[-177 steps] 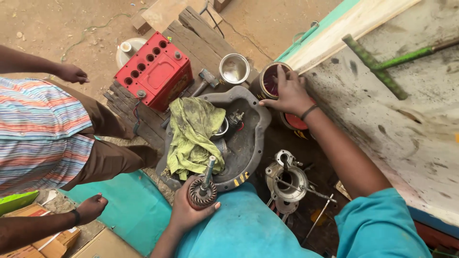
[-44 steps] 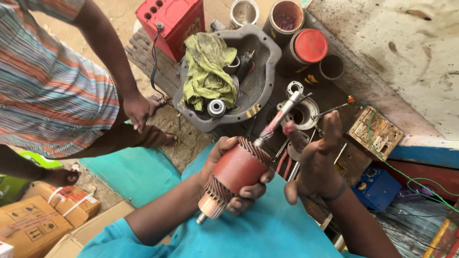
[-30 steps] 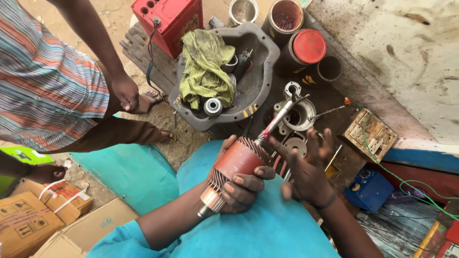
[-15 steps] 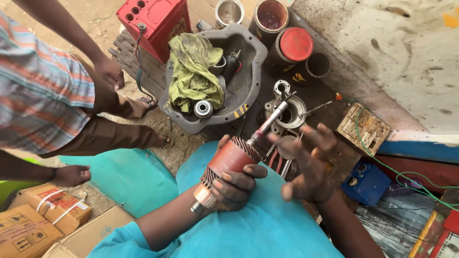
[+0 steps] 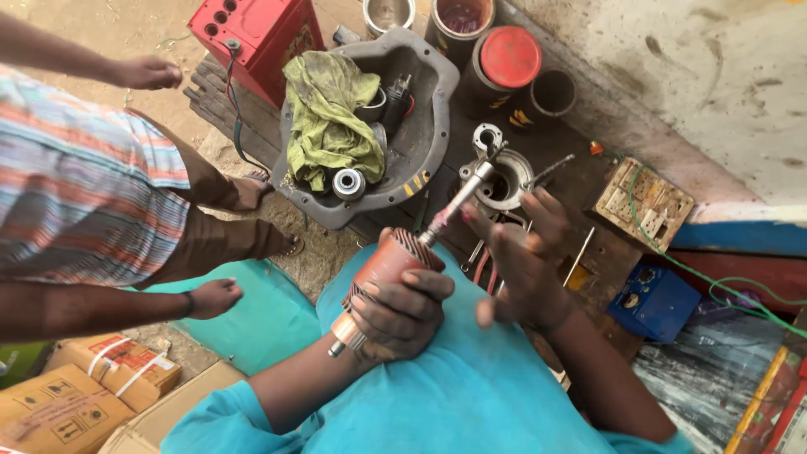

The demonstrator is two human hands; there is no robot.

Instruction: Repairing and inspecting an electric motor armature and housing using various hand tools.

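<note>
- The left hand (image 5: pixel 403 307) is wrapped tight around the reddish-brown cylindrical motor armature (image 5: pixel 388 271) with a copper-coloured end, held over the lap in turquoise cloth. It is tilted so that its steel shaft (image 5: pixel 458 202) points towards one o'clock; that grip appears to keep the shaft end free.
- The right hand (image 5: pixel 525 265) grips nothing: its fingers are spread, just beside the shaft at three o'clock, and somewhat blurred.
- At twelve o'clock from the armature lies a grey metal casing (image 5: pixel 424 126), which serves as a tray for a crumpled yellow-green rag (image 5: pixel 328 118) and a small round bearing (image 5: pixel 348 182).
- Beyond the shaft tip sits a round silver metal housing (image 5: pixel 504 176), within easy reach.
- At eleven o'clock stands a red box-shaped battery (image 5: pixel 261 29); another person in a striped shirt (image 5: pixel 76 193) is at nine o'clock.
</note>
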